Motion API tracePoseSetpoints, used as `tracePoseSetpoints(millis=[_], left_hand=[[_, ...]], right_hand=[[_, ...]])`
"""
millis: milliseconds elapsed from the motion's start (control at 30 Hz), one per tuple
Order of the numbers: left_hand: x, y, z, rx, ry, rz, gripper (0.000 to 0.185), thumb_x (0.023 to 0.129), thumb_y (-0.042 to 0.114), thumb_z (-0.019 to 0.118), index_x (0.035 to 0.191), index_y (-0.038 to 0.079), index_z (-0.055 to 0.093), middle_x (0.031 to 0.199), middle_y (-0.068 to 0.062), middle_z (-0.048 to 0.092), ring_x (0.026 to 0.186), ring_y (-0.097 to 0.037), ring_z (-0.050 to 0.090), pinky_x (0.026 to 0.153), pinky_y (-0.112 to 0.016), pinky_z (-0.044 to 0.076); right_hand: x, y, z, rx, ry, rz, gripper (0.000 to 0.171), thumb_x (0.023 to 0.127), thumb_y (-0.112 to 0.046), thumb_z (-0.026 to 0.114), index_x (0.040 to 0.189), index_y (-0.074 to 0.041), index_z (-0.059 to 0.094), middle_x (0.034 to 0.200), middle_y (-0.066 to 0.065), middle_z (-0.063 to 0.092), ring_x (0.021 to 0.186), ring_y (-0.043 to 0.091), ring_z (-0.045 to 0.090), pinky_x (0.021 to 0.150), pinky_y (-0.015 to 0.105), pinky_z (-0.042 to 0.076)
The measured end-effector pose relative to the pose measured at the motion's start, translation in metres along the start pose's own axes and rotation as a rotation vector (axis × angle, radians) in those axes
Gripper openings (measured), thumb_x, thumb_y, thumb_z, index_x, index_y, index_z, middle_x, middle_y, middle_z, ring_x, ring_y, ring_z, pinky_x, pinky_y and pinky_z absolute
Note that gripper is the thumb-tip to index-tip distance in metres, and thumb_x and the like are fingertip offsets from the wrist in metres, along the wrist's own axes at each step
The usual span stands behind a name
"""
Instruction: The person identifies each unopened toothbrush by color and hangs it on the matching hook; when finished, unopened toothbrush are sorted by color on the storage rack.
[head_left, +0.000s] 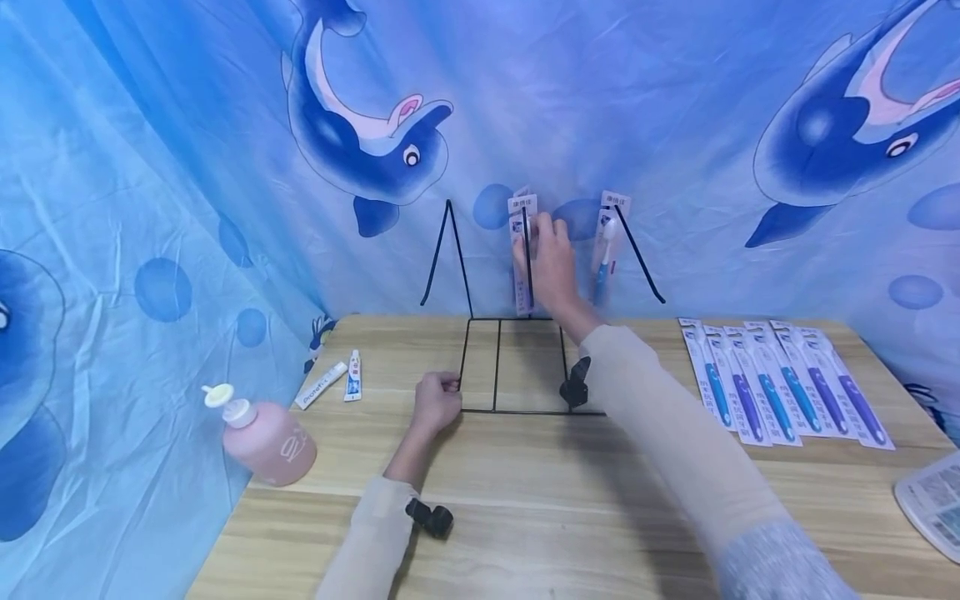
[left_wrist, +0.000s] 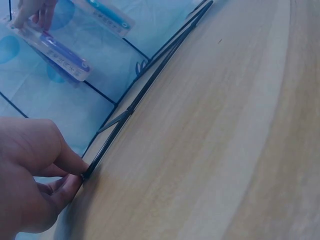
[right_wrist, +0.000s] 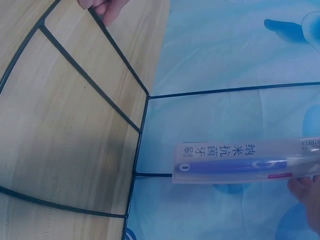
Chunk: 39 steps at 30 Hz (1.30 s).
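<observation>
Upper centre of the head view, the right hand (head_left: 553, 262) holds a packed toothbrush (right_wrist: 235, 165) between its fingers at the rack (head_left: 525, 412). The left hand (head_left: 437, 402) pinches the rack's near left corner. More packs (head_left: 777, 408) lie on the table (head_left: 510, 500) at right, a bottle (head_left: 272, 446) at left.

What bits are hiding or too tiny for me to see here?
Head view: part of the held toothbrush pack, covered by the right hand.
Right wrist view: that pack's upper end, cut off by the right edge.
Head view: the rest of the white-rimmed thing, cut off by the right edge.
Head view: small print on the blue-and-white tube, too tiny to read.
</observation>
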<state>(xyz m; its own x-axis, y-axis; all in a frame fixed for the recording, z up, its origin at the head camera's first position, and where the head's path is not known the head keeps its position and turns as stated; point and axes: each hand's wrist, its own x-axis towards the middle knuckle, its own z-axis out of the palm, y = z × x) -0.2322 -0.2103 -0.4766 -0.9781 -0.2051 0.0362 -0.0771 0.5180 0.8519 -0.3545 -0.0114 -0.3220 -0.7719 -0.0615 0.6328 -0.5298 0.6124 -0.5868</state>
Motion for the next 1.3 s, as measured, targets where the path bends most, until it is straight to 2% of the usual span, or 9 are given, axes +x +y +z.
tracePoseSetpoints(millis=[200, 367, 500, 667, 733, 833, 1033, 1133, 1300], left_hand=[[0.001, 0.001, 0.0, 0.0, 0.003, -0.007, 0.039, 0.077, -0.013, 0.057, 0.115, -0.01, 0.067, 0.095, -0.015, 0.068, 0.09, -0.027, 0.064, 0.085, -0.035, 0.057], [0.001, 0.001, 0.003, 0.008, 0.003, -0.007, 0.04, 0.077, -0.013, 0.056, 0.115, -0.009, 0.067, 0.095, -0.015, 0.068, 0.089, -0.027, 0.064, 0.084, -0.035, 0.057], [0.001, 0.002, 0.004, 0.002, 0.002, -0.028, 0.042, 0.077, -0.014, 0.055, 0.117, -0.008, 0.067, 0.097, -0.015, 0.067, 0.091, -0.027, 0.063, 0.085, -0.035, 0.057], [0.001, 0.002, 0.004, -0.006, 0.004, -0.046, 0.042, 0.078, -0.013, 0.056, 0.117, -0.008, 0.067, 0.098, -0.016, 0.067, 0.092, -0.028, 0.063, 0.085, -0.035, 0.057], [0.002, 0.002, 0.004, 0.0, 0.005, -0.044, 0.041, 0.078, -0.013, 0.056, 0.117, -0.008, 0.067, 0.098, -0.016, 0.067, 0.092, -0.028, 0.063, 0.086, -0.035, 0.057], [0.004, 0.0, 0.005, 0.016, 0.01, -0.035, 0.04, 0.078, -0.012, 0.057, 0.116, -0.008, 0.067, 0.098, -0.016, 0.068, 0.092, -0.027, 0.064, 0.086, -0.035, 0.057], [0.004, -0.002, 0.004, 0.03, 0.021, -0.009, 0.04, 0.078, -0.011, 0.058, 0.116, -0.008, 0.067, 0.098, -0.018, 0.069, 0.093, -0.029, 0.065, 0.086, -0.037, 0.057], [0.004, -0.002, 0.005, 0.027, 0.014, -0.015, 0.04, 0.078, -0.011, 0.058, 0.117, -0.008, 0.067, 0.098, -0.017, 0.069, 0.094, -0.029, 0.065, 0.086, -0.037, 0.057], [0.003, -0.001, 0.004, 0.014, 0.007, -0.024, 0.04, 0.079, -0.012, 0.058, 0.117, -0.009, 0.066, 0.099, -0.017, 0.068, 0.094, -0.029, 0.064, 0.086, -0.036, 0.057]], right_hand=[[-0.004, 0.006, -0.008, -0.01, -0.028, 0.031, 0.03, 0.096, -0.026, 0.065, 0.112, -0.003, 0.054, 0.104, 0.013, 0.05, 0.087, 0.026, 0.051, 0.072, 0.035, 0.05], [-0.015, 0.02, -0.023, -0.069, -0.03, -0.025, 0.037, 0.092, -0.027, 0.071, 0.115, -0.001, 0.058, 0.107, 0.015, 0.054, 0.091, 0.025, 0.056, 0.076, 0.036, 0.051], [-0.032, 0.039, -0.045, -0.108, -0.024, -0.13, 0.037, 0.09, -0.028, 0.074, 0.112, -0.001, 0.061, 0.104, 0.016, 0.058, 0.083, 0.026, 0.06, 0.069, 0.038, 0.054], [-0.056, 0.075, -0.08, -0.183, 0.005, -0.271, 0.024, 0.09, -0.023, 0.074, 0.096, -0.002, 0.064, 0.088, 0.014, 0.064, 0.069, 0.026, 0.061, 0.052, 0.04, 0.052], [-0.065, 0.094, -0.095, -0.224, 0.003, -0.283, 0.022, 0.089, -0.021, 0.073, 0.09, -0.001, 0.064, 0.082, 0.014, 0.065, 0.065, 0.028, 0.061, 0.05, 0.041, 0.05], [-0.072, 0.123, -0.116, -0.32, -0.048, -0.223, 0.023, 0.09, -0.021, 0.071, 0.085, 0.0, 0.063, 0.077, 0.017, 0.065, 0.062, 0.03, 0.061, 0.048, 0.042, 0.049], [-0.077, 0.174, -0.149, -0.536, -0.307, 0.11, 0.042, 0.097, -0.032, 0.061, 0.105, 0.009, 0.064, 0.096, 0.028, 0.062, 0.074, 0.037, 0.061, 0.056, 0.048, 0.052], [-0.081, 0.196, -0.156, -0.577, -0.402, 0.236, 0.043, 0.098, -0.033, 0.058, 0.093, 0.01, 0.061, 0.085, 0.026, 0.058, 0.068, 0.035, 0.056, 0.051, 0.045, 0.047], [-0.088, 0.222, -0.157, -0.583, -0.452, 0.378, 0.045, 0.097, -0.036, 0.057, 0.068, -0.004, 0.045, 0.059, 0.009, 0.042, 0.052, 0.024, 0.043, 0.041, 0.033, 0.033]])
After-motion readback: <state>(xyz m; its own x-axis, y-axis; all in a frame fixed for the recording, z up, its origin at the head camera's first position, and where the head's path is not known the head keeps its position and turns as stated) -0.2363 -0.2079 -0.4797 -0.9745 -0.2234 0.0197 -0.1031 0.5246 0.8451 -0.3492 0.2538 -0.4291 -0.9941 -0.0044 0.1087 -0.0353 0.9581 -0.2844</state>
